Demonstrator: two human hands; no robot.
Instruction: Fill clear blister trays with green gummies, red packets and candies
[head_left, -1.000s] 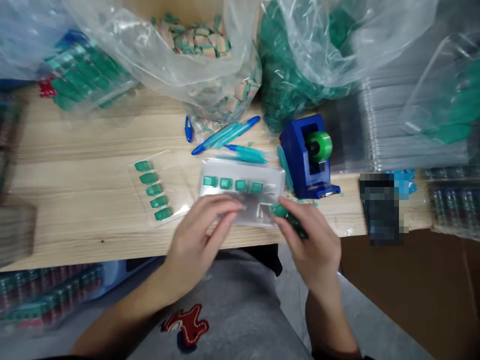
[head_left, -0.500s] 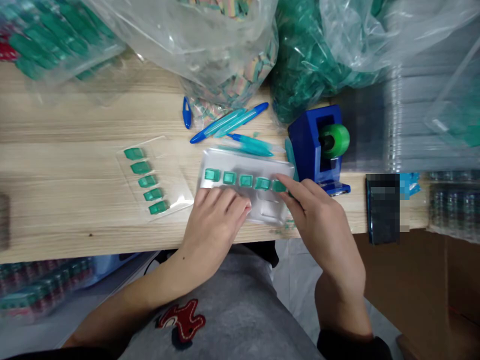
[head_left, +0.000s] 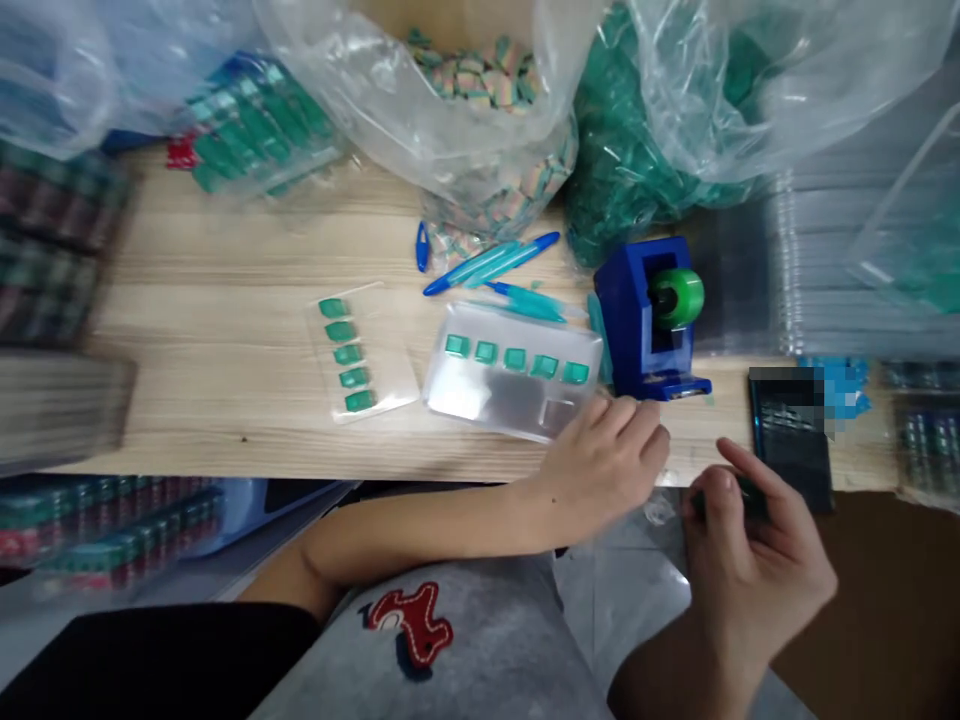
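Observation:
A clear plastic tray [head_left: 487, 395] lies on the table with a row of small green pieces [head_left: 514, 359] along it. My left hand [head_left: 611, 450] is at its lower right corner, below the tape dispenser [head_left: 645, 330]. Its fingers are curled, and I cannot see what they hold. Farther right, past the table's front edge, my right hand [head_left: 765, 560] is turned partly palm up. Between its thumb and fingers shows a small dark green object, mostly hidden. Left of the tray lies a clear sheet [head_left: 390, 385] with its own column of green pieces [head_left: 347, 355].
Blue pens [head_left: 491, 265] lie behind the tray. At the back stand a clear bag of striped pieces [head_left: 487, 80] and a bag of green pieces [head_left: 622, 150]. A black flat case [head_left: 787, 440] is at the right, stacked packages [head_left: 60, 410] at the left.
Both hands have left the tray and moved right, the right hand farthest, turning palm up with a dark green object. The view has shifted left.

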